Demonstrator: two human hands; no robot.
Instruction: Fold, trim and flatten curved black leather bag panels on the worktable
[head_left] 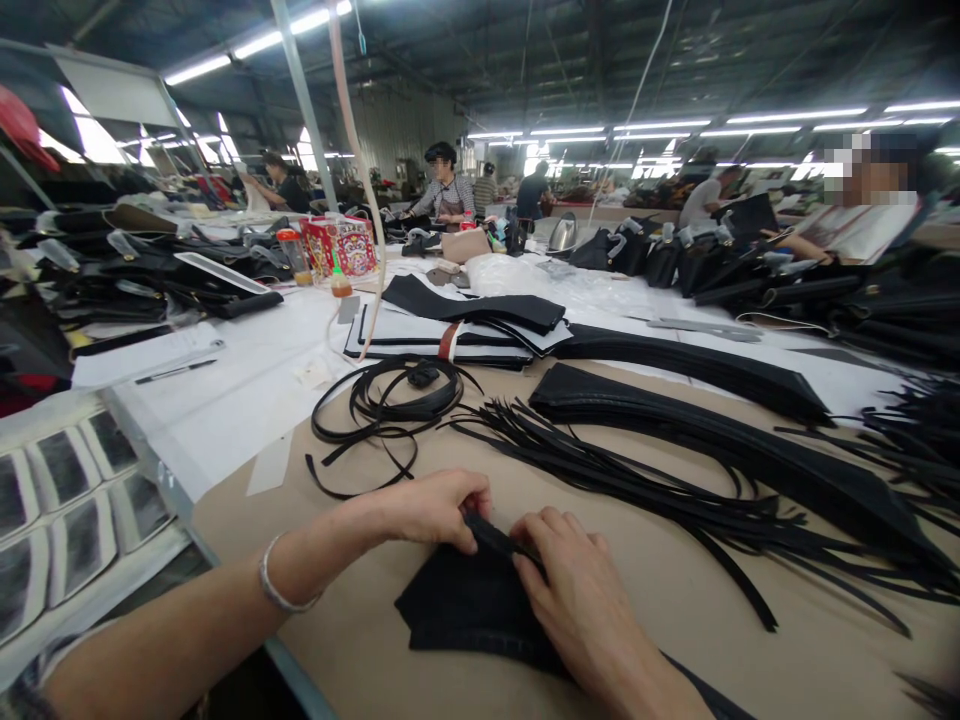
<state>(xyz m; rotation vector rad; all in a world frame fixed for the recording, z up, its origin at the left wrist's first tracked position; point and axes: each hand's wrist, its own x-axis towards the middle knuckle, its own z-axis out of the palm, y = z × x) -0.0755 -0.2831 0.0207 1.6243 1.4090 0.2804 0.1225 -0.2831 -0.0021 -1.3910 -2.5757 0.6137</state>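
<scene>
A black leather-like piece [472, 600] lies on the tan work surface close to me, its wide end toward the left. My left hand [442, 505] pinches its upper edge between thumb and fingers. On the same edge, a little to the right, my right hand [566, 575] closes with thumb and curled fingers. Between the two hands the edge looks raised or folded, with a narrow dark band along it. Part of the piece is hidden under my right hand and forearm.
Beyond my hands lie coiled black strips [390, 400], a bundle of loose strips [600, 470] and a stack of long black pieces [675, 415]. White-backed panels [412, 330] are piled behind. A hose [360, 170] hangs down. Several people work at tables farther back.
</scene>
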